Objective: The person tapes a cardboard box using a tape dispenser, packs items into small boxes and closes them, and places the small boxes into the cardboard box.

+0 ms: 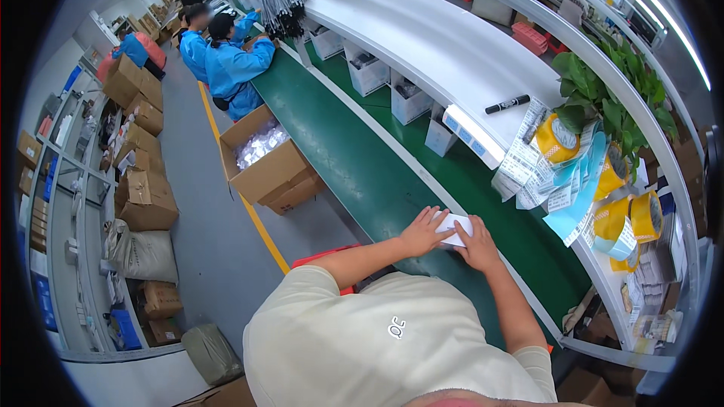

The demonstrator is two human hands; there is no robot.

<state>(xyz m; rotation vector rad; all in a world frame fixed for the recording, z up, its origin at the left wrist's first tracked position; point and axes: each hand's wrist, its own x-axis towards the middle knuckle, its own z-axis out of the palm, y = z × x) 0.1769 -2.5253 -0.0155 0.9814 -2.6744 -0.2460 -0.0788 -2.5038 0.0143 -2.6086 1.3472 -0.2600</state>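
A small white box [454, 226] lies at the green work surface, close in front of my body. My left hand [422, 234] grips its left end, fingers bent over the side. At the other end my right hand [477, 248] has its fingers and thumb on the box. Both hands touch it at once and partly cover it. Under them runs the long green belt-like table [332, 158], edged by a pale rail. Print on the box, if any, is too small to tell.
An open carton [280, 173] with clear plastic-wrapped pieces stands left of the table. A white shelf [422, 15] on the right carries a black marker [507, 104], labels [577, 196], yellow tape rolls [647, 216] and a plant [615, 79]. Two blue-clad co-workers [234, 68] sit farther up.
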